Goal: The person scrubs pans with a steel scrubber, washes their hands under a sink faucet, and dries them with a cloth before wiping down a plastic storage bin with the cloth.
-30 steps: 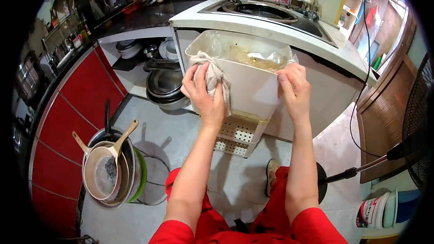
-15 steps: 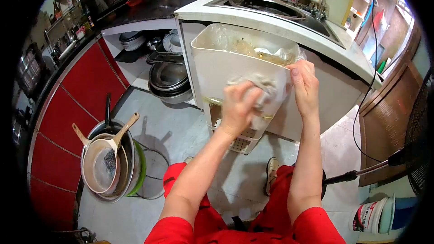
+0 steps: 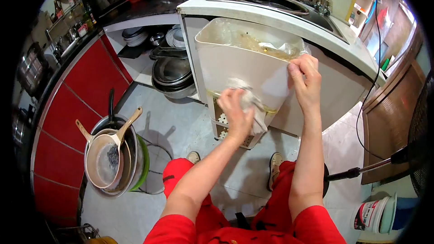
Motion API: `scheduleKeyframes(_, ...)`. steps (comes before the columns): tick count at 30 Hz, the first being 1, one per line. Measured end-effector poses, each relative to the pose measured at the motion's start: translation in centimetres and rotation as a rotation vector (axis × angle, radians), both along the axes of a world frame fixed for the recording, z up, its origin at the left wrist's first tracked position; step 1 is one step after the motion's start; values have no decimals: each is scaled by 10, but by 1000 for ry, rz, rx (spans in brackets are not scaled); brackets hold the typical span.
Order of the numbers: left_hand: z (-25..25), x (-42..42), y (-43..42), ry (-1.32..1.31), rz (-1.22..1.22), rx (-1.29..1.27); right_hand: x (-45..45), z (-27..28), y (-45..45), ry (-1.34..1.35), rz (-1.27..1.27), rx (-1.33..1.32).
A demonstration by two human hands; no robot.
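Cabinet (image 3: 332, 90) behind; bin (image 3: 246, 65) opens upward, long rim alongside.

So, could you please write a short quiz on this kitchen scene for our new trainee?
1. True or false: the left hand has a pale cloth at the front of the white bin.
2. Where does the right hand hold the bin? A) its underside; B) its top rim; C) its perforated lower part.
3. Fill the gap: the cabinet fronts along the left side are ____.

Key: 1 true; 2 B; 3 red.
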State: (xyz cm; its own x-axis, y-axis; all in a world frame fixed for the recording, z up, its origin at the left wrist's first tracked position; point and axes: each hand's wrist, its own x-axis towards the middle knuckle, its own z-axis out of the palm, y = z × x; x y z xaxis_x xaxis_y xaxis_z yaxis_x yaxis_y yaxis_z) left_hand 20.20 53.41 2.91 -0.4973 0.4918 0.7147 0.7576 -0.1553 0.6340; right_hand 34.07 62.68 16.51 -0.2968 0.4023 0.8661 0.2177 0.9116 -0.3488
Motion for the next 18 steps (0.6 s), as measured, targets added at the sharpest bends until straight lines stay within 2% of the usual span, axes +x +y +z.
scheduleKeyframes(2, 3, 19, -7, 136, -178, -43, -1, 0, -5, 23, -18, -23)
scheduleKeyframes(3, 4, 18, -8, 137, -175, -44, -1, 0, -5, 24, -16, -25)
scheduleKeyframes(5, 5, 15, -9, 341, -379, -42, -3, -1, -4, 36, -76, 22)
scheduleKeyframes(6, 5, 9, -9, 342, -379, -44, -3, -1, -4, 38, -75, 20)
scheduleKeyframes(8, 5, -15, -7, 422, -230, -49, -3, 0, -4, 21, -69, 23)
scheduleKeyframes(12, 9, -65, -6, 197, 133, 50, -4, 3, -10, 16, -88, -1)
scheduleKeyframes(15, 14, -83, -5, 48, 198, 108, -6, 2, -11, 3, -84, -41)
scheduleKeyframes(17, 14, -86, -1, -409, 180, 232, -9, 1, -12, 26, -91, -8)
scheduleKeyframes(18, 10, -82, 0, -408, 178, 232, -9, 0, -10, 27, -93, -8)
